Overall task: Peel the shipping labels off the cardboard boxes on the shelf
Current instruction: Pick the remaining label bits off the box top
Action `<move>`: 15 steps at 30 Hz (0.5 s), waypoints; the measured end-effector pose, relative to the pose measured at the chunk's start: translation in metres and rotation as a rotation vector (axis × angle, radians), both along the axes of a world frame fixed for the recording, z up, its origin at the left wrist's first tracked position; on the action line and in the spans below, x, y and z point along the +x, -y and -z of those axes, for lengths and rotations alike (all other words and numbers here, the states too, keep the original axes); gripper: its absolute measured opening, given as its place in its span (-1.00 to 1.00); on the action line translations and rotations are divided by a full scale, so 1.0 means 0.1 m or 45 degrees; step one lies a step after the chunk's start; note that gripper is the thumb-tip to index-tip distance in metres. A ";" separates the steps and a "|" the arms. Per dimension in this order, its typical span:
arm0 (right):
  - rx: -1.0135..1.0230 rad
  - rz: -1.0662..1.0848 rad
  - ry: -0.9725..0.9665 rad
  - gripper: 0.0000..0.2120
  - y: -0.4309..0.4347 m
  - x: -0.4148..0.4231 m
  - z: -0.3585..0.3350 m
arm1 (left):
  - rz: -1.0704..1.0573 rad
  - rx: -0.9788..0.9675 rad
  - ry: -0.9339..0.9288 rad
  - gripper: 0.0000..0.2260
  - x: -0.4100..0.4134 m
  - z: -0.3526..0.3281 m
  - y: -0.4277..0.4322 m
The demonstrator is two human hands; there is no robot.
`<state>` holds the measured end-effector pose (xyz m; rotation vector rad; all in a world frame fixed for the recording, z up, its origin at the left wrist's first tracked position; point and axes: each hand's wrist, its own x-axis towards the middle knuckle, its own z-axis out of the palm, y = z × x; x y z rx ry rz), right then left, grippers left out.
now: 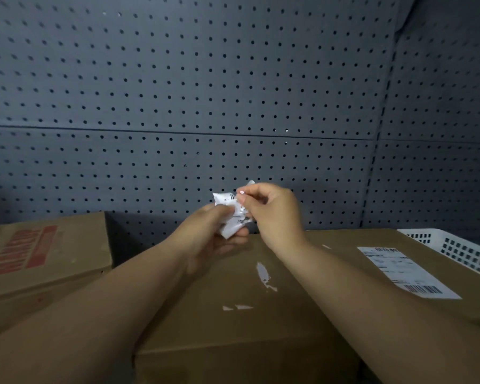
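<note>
A crumpled white shipping label (229,214) is held in the air between both hands, above the far edge of the large cardboard box (261,322) in front of me. My left hand (211,234) cups it from below and my right hand (272,212) pinches its upper part. White paper scraps (262,273) stick to the box top where a label was torn away. A second shipping label (405,271), flat and whole, lies on the box top at the right.
A second cardboard box (45,253) with red print sits at the left, with a dark gap between the boxes. A white perforated plastic basket (460,250) stands at the far right. A dark pegboard wall (205,92) closes the back.
</note>
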<state>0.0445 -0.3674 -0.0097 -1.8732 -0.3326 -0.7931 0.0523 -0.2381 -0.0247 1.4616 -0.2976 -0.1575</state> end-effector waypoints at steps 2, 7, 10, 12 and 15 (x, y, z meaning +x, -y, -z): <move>-0.082 0.091 0.132 -0.89 -0.06 0.01 0.00 | -0.002 -0.027 -0.036 -0.75 -0.03 -0.07 0.03; -0.243 0.271 0.305 -0.92 -0.10 0.07 0.11 | 0.024 -0.304 -0.195 -0.74 -0.10 -0.11 0.15; -0.478 0.355 0.433 -0.91 -0.13 0.10 0.16 | -0.011 -0.487 -0.225 -0.64 -0.10 -0.10 0.25; -0.594 0.366 0.488 -0.87 -0.13 0.12 0.16 | -0.067 -0.540 -0.230 -0.64 -0.09 -0.09 0.30; -0.611 0.317 0.469 -0.86 -0.07 0.17 0.18 | -0.096 -0.570 -0.251 -0.67 -0.11 -0.08 0.36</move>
